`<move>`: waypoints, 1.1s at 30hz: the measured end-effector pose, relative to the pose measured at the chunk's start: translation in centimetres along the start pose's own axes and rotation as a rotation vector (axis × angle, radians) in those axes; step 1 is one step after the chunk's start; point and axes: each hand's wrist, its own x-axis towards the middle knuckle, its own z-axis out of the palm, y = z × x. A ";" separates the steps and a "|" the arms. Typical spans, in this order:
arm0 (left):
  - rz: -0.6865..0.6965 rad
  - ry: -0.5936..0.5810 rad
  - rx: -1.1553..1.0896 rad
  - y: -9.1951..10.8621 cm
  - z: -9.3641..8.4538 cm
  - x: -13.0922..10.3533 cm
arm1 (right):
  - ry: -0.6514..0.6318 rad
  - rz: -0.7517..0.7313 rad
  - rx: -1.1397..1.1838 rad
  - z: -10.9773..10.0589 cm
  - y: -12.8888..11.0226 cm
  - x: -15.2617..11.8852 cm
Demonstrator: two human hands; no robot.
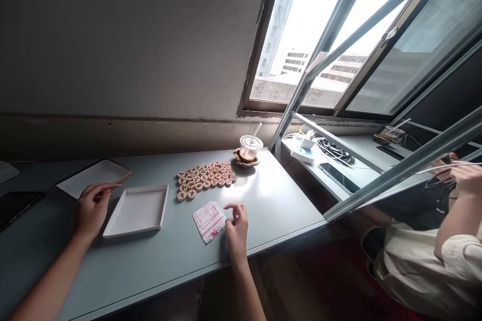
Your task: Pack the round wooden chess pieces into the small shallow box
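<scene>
My left hand point(92, 208) hovers between two shallow white trays, fingers stretched forward and thumb a little apart, with nothing visible in it. Its fingertips are close to the near corner of the dark-edged box lid point(90, 176); whether they touch cannot be seen. Just right of it lies the white box tray point(137, 210) with its inside facing up. My right hand point(237, 228) is beside a folded plastic sheet with red print point(209, 221), fingers loosely curved and apart. Beyond the sheet, several round wooden Chinese chess pieces point(204, 178) lie face up in close rows.
A lidded plastic cup with a straw point(251, 144) stands in a brown holder point(246, 160) near the wall. A dark tablet point(18, 205) lies at far left. A metal frame point(361, 200) borders the desk's right. Beyond it, a co-worker point(425, 261) handles a cable beside a phone point(339, 177).
</scene>
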 end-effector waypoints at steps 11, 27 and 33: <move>0.010 -0.039 0.004 0.7 -0.1 -0.3 | -0.030 0.027 0.074 -0.2 0.0 0.2; -0.004 -0.048 0.021 -0.8 0.2 0.2 | -0.043 0.029 0.090 -0.2 0.0 0.0; 0.027 -0.035 0.037 -1.1 0.3 0.3 | -0.035 0.035 0.095 -0.2 0.0 0.0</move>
